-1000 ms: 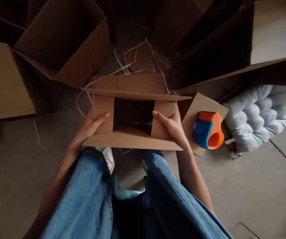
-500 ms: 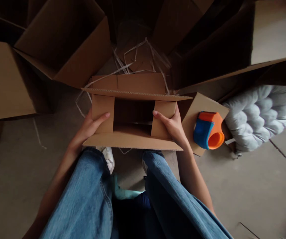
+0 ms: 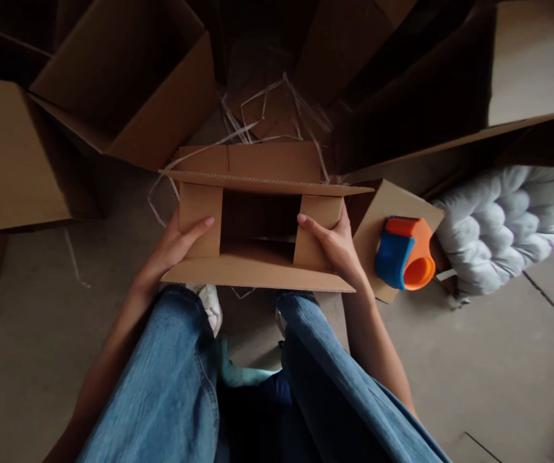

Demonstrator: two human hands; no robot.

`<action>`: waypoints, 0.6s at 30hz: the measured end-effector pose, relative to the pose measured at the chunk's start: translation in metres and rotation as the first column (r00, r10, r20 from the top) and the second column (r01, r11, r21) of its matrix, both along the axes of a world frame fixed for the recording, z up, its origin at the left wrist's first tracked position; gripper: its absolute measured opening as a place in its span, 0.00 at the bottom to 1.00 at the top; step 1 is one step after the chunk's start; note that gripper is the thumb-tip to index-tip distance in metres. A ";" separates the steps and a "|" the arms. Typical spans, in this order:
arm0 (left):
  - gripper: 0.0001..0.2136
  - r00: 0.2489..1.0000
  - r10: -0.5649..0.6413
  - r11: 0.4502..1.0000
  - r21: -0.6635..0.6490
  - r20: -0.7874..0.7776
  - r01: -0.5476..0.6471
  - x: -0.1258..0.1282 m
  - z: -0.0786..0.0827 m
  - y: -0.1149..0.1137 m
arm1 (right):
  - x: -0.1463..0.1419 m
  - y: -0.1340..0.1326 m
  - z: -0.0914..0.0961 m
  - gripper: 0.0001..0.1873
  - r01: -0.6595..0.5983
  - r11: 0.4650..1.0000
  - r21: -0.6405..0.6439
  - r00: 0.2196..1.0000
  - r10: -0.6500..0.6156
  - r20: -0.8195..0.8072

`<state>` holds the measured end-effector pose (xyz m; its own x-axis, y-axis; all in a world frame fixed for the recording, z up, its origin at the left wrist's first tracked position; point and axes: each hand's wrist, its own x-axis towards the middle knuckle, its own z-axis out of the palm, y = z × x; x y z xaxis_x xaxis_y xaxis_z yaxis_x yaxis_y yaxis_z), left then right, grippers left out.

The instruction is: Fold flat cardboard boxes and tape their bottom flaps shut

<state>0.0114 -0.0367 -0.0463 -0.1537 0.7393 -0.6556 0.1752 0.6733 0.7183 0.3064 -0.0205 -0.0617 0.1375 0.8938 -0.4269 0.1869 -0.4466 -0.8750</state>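
Note:
An open cardboard box (image 3: 257,273) stands between my knees with its flaps spread, its dark inside showing through the top. My left hand (image 3: 173,249) grips the box's left flap, thumb lying across the cardboard and fingers hidden behind it. My right hand (image 3: 332,241) holds the right flap the same way, with its fingers pressed on the inner face. To the right of that hand, an orange and blue tape dispenser (image 3: 405,253) rests on a flat piece of cardboard (image 3: 378,222), out of reach of my fingers.
Several large open cardboard boxes (image 3: 127,83) surround the box at the back and sides. Paper shreds (image 3: 277,109) lie behind it. A grey quilted cushion (image 3: 498,228) sits on the concrete floor (image 3: 479,360) at right. My denim-clad legs fill the bottom of the view.

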 end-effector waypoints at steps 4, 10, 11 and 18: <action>0.29 0.999 -0.037 0.999 0.040 -0.030 0.038 -0.002 -0.003 0.000 | 0.000 0.000 -0.001 0.42 -0.008 1.000 0.004 1.000 0.008 0.000; 0.29 0.999 -0.037 0.998 0.051 -0.023 0.038 -0.003 -0.005 -0.001 | 0.000 0.000 0.000 0.43 -0.002 1.000 0.000 1.000 0.002 -0.004; 0.30 0.999 -0.033 0.998 0.047 -0.021 0.033 -0.003 -0.005 -0.001 | 0.000 0.000 0.000 0.43 -0.001 1.000 0.001 1.000 0.001 -0.003; 0.31 0.999 -0.023 0.999 0.023 -0.029 0.024 -0.001 -0.002 -0.001 | 0.001 -0.001 -0.002 0.42 -0.016 1.000 -0.003 1.000 0.016 0.002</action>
<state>0.0099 -0.0377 -0.0487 -0.1548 0.7581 -0.6335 0.2114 0.6518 0.7283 0.3075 -0.0213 -0.0637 0.1244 0.8947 -0.4290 0.1956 -0.4460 -0.8734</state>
